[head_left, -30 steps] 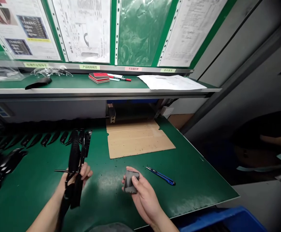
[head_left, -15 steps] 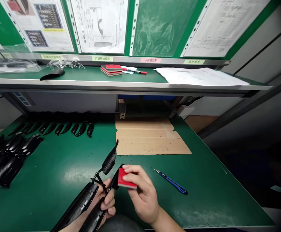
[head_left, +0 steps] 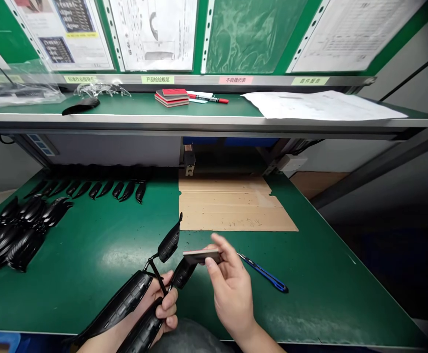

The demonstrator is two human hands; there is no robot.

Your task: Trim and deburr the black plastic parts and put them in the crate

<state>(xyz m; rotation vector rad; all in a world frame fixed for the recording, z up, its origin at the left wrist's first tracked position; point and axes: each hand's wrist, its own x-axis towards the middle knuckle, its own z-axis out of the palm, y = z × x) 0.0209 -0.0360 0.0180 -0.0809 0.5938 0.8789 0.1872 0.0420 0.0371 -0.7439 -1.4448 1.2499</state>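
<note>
While our left hand (head_left: 165, 306) curled around a light, flexible black ribbed plastic piece (head_left: 120, 305), our right hand (head_left: 232, 289) pinched a thin rectangular pad (head_left: 201, 255) edgewise.

My left hand (head_left: 165, 306) grips a black ribbed plastic assembly (head_left: 120, 306). Two long ribbed arms run near, across the wrist. A thin link ties in a small oval piece (head_left: 168, 246), tilted up, its pointed tip far. My right hand (head_left: 232, 299) pinches a flat layered pad (head_left: 202, 255), edge up, just over a short black stub (head_left: 182, 273).
</note>
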